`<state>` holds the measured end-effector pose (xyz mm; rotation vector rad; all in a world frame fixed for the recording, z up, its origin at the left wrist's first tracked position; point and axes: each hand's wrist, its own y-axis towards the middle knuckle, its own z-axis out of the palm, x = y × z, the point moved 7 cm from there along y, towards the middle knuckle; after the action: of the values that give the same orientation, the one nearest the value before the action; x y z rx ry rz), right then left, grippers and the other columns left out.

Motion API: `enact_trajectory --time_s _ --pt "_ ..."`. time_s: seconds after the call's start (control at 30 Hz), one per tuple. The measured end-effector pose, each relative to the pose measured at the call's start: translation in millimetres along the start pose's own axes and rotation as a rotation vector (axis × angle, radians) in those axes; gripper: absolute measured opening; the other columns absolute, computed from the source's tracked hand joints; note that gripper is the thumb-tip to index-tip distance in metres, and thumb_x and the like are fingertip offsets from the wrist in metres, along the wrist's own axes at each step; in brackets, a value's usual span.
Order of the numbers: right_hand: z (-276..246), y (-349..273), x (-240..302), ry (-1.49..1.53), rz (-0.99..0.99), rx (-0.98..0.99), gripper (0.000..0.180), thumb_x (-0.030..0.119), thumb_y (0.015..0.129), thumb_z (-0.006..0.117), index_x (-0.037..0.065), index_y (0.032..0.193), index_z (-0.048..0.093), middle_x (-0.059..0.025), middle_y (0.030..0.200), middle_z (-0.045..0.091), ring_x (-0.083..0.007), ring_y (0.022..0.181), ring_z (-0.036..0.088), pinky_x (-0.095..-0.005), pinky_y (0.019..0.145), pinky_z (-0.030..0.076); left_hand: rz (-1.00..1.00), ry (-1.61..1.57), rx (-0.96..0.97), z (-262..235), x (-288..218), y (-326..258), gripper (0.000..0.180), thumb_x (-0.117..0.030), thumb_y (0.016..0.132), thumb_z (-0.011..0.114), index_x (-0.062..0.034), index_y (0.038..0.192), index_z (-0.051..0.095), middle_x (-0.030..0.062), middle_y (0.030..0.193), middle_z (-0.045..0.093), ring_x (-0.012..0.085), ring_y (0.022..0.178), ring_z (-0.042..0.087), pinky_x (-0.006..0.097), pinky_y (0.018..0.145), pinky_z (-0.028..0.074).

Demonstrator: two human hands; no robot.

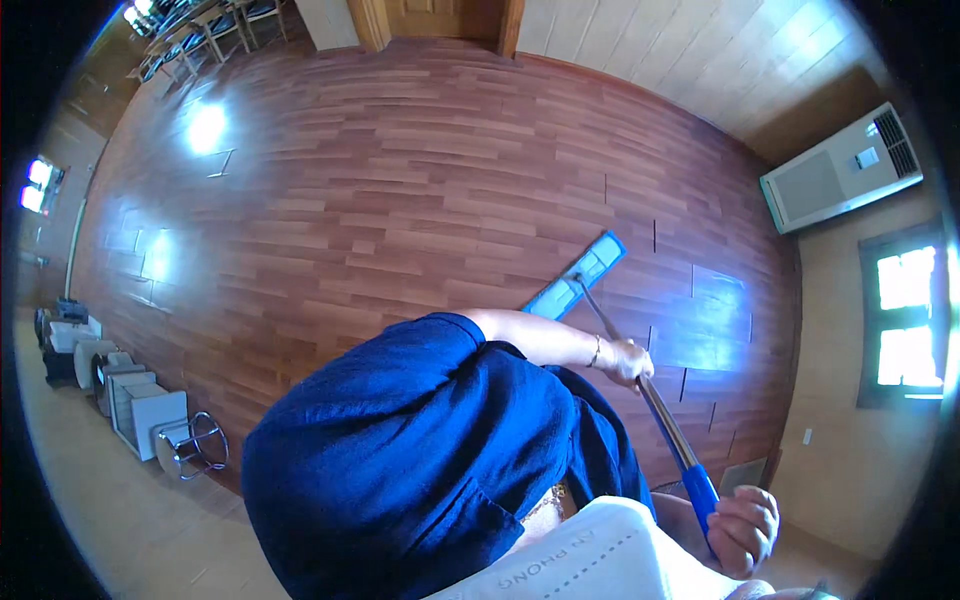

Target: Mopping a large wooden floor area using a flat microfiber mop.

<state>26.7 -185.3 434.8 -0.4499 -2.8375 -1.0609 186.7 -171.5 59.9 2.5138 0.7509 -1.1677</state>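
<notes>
A flat mop with a blue head lies against the wooden floor, to the right of the middle. Its metal pole slants down and right toward me, ending in a blue grip. My left hand, a bracelet at its wrist, is closed around the pole partway up, its arm reaching across my front. Lower down, my right hand has its fingers curled round the blue grip near the top end. My dark blue sleeve covers part of the mop head's near end.
Brown plank flooring spreads ahead. A tall white air conditioner stands by the right wall, near a window. Along the left wall are a round stool and white furniture. Chairs stand far left; a wooden door is ahead.
</notes>
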Motion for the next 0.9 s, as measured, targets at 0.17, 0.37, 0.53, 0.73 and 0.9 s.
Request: enact_trajectory --time_s 0.17,0.37,0.53,0.73,0.9 --pt "-29 -19 -17 0.042 -0.183 -0.003 0.020 0.027 0.074 0.063 0.012 0.082 0.054 -0.0027 0.066 0.058 -0.0186 0.060 0.058 -0.0393 0.061 0.050 -0.042 0.011 -0.107 -19 -12 -24 0.024 -0.041 0.072 0.072 -0.0181 0.077 0.064 0.0047 0.078 0.067 0.0301 0.083 0.065 0.053 0.074 0.043" --pt "0 1 -50 0.360 -0.353 -0.073 0.018 0.026 0.076 0.062 0.012 0.076 0.051 -0.0026 0.064 0.056 -0.0173 0.059 0.057 -0.0358 0.055 0.047 -0.131 0.180 -0.432 -55 15 -93 0.017 -0.032 0.070 0.070 -0.0165 0.069 0.062 0.0059 0.069 0.065 0.0298 0.071 0.066 0.051 0.058 0.047" --pt "56 57 -71 0.659 -0.506 -0.042 0.046 0.046 0.096 0.041 0.010 0.069 0.048 -0.0021 0.062 0.052 -0.0164 0.056 0.053 -0.0347 0.054 0.046 -0.414 0.209 -0.751 -91 37 -183 0.017 -0.025 0.066 0.064 -0.0136 0.058 0.054 0.0080 0.061 0.059 0.0337 0.065 0.062 0.051 0.058 0.046" --pt "104 105 -66 0.973 -0.507 -0.062 0.049 0.052 0.094 0.045 0.014 0.064 0.052 0.0024 0.058 0.054 -0.0131 0.057 0.058 -0.0294 0.056 0.049 -0.721 0.162 -0.931 -91 42 -282 0.010 -0.021 0.065 0.061 -0.0135 0.060 0.057 0.0081 0.063 0.058 0.0342 0.068 0.060 0.051 0.065 0.040" --pt "145 139 -54 1.203 -0.586 0.081 0.047 0.051 0.093 0.048 0.013 0.066 0.052 0.0023 0.057 0.054 -0.0140 0.057 0.058 -0.0303 0.057 0.050 -0.992 0.234 -1.087 -66 28 -353 0.009 -0.023 0.065 0.062 -0.0146 0.064 0.062 0.0078 0.065 0.061 0.0335 0.070 0.062 0.051 0.071 0.040"
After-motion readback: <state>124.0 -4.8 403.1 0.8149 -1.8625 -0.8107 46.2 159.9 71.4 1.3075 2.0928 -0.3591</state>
